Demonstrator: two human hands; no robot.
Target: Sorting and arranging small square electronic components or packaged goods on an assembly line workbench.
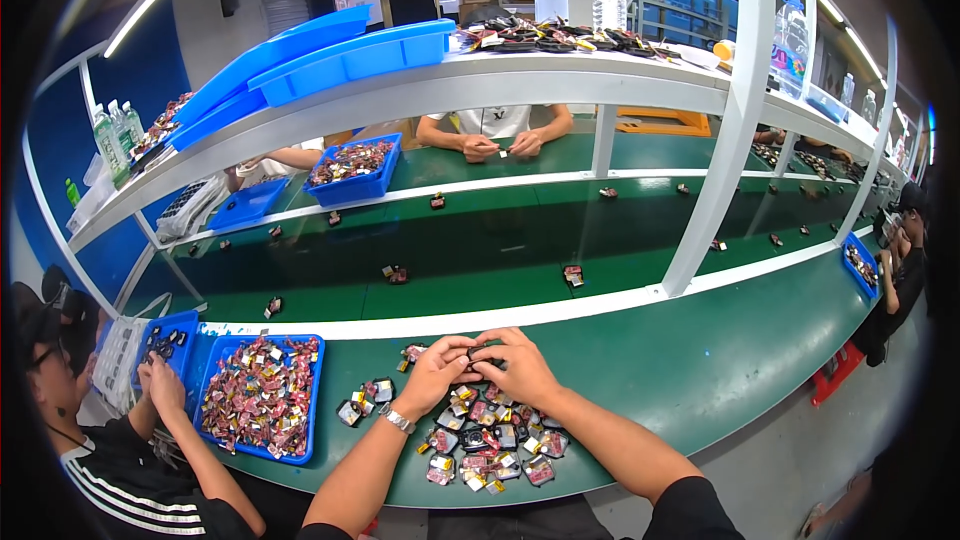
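Observation:
Above the green workbench, my left hand and my right hand meet, fingers closed around a small black housing. My fingers cover most of it, so its details are hidden. Just below my hands lies a pile of small electronic units, black casings with red circuit boards and silver battery cells with yellow tape. A few more units sit left of my left wrist, and one lies beside my left hand.
At left, a blue tray is heaped with red boards and cells; a co-worker handles parts beside it. Beyond a white rail runs a dark green conveyor carrying scattered units. A white post and overhead shelf stand ahead.

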